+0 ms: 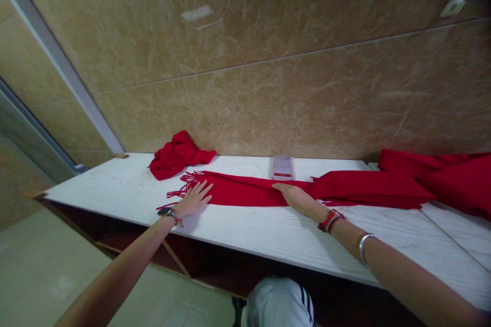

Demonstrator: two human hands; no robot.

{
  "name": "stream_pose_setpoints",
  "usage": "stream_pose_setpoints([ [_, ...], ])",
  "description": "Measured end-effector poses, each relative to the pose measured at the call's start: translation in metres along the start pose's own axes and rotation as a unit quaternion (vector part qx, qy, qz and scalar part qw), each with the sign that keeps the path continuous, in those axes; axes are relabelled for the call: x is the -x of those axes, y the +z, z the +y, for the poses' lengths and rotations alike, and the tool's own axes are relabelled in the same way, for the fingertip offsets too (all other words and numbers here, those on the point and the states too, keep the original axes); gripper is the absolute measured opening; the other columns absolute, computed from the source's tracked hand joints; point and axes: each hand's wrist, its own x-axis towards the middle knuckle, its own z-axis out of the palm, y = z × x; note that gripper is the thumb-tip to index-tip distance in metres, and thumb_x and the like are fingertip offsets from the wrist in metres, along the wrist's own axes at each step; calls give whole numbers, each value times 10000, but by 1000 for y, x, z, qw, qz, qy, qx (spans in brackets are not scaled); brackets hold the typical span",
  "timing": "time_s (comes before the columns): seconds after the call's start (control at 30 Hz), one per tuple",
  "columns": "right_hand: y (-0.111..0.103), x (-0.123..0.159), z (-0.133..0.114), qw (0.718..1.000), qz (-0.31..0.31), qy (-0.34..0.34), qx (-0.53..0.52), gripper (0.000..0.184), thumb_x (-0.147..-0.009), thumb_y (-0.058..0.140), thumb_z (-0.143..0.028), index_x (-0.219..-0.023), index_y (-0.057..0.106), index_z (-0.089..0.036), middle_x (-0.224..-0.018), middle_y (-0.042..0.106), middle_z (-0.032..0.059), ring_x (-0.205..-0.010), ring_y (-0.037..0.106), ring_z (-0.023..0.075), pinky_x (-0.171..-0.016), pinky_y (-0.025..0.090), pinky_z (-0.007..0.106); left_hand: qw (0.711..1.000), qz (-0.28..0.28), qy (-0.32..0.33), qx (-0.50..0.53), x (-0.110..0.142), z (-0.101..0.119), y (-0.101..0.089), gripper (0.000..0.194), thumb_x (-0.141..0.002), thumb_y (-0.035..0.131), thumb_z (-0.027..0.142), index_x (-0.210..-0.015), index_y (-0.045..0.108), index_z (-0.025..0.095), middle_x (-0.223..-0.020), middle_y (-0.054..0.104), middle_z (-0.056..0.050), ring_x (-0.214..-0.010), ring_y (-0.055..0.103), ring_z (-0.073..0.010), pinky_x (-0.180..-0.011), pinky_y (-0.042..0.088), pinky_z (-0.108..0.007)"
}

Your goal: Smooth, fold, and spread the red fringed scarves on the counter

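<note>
A long red scarf [245, 190] with a fringed end lies stretched along the white table [115, 189]. My left hand [195, 198] rests flat on its fringed left end, fingers spread. My right hand [295, 197] lies flat on the scarf's middle, fingers stretched out. Neither hand grips anything. A watch is on my left wrist, red cords and a silver bangle on my right.
A crumpled red scarf [177, 155] sits at the back left by the marble wall. More red cloth [429, 176] is piled at the right. A phone [283, 167] lies against the wall behind the scarf. My knee in grey shorts [280, 302] shows below the table edge.
</note>
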Motion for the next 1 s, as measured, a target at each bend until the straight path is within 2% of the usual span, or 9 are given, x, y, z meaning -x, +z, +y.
stream_pose_setpoints([
  [0.1,1,0,1,1000,-3,-3,6,500,-757,320,41,-1205,500,-86,-1225,549,128,-1124,512,177,-967,410,332,999,-36,-7,-5,-10,-7,5,397,-876,394,299,-1269,432,256,-1352,410,-100,-1267,328,-248,-995,285,-460],
  [0.27,-6,-1,-4,1000,3,6,-11,471,-775,335,23,-1199,511,-84,-1210,557,142,-1102,531,188,-945,429,341,996,-53,-64,-39,-30,-11,-7,393,-848,420,252,-1233,481,203,-1315,434,-142,-1229,368,-312,-946,321,-513],
  [0.37,-11,-1,-7,1000,-1,4,-10,460,-778,347,15,-1192,519,-86,-1206,560,143,-1101,532,197,-941,433,348,996,24,-63,-61,-38,7,-17,376,-814,431,186,-1177,518,146,-1286,433,-165,-1208,380,-300,-965,324,-471],
  [0.5,-14,-2,-9,1000,-5,-1,10,471,-770,356,21,-1202,507,-89,-1221,547,142,-1106,528,201,-942,432,344,991,109,4,-77,-56,32,-21,439,-778,449,124,-1215,468,155,-1318,398,-135,-1207,370,-258,-985,315,-406],
  [0.6,-18,-3,-10,1000,0,6,12,461,-782,356,9,-1198,512,-115,-1206,563,125,-1082,547,194,-928,444,339,993,72,18,-88,-78,33,-17,476,-761,423,66,-1216,473,194,-1251,490,-110,-1188,401,-248,-997,265,-455],
  [0.67,-23,-3,-11,1000,2,14,7,450,-792,346,5,-1188,522,-121,-1186,579,118,-1061,562,190,-921,450,339,995,44,9,-92,-91,26,-17,400,-771,384,46,-1107,556,178,-1058,603,-108,-1057,513,-228,-983,272,-459],
  [0.77,-29,-4,-11,999,20,23,-10,448,-803,332,1,-1188,521,-128,-1178,587,108,-1057,565,176,-924,446,324,995,34,13,-93,-99,12,-26,278,-791,382,72,-904,628,136,-890,621,-115,-905,571,-209,-925,347,-399],
  [0.9,-31,-4,-10,999,36,25,-17,428,-822,328,-15,-1197,510,-112,-1173,590,117,-1060,563,176,-927,440,318,992,48,59,-101,-88,3,-34,347,-792,439,126,-1120,546,149,-1154,535,-133,-1058,502,-226,-915,360,-366],
  [1.0,-29,-2,-10,1000,11,13,-4,411,-838,335,-36,-1204,506,-113,-1188,578,124,-1067,557,183,-928,436,324,991,39,64,-109,-83,5,-25,495,-774,481,137,-1262,423,198,-1309,439,-114,-1205,388,-241,-981,285,-416],
])
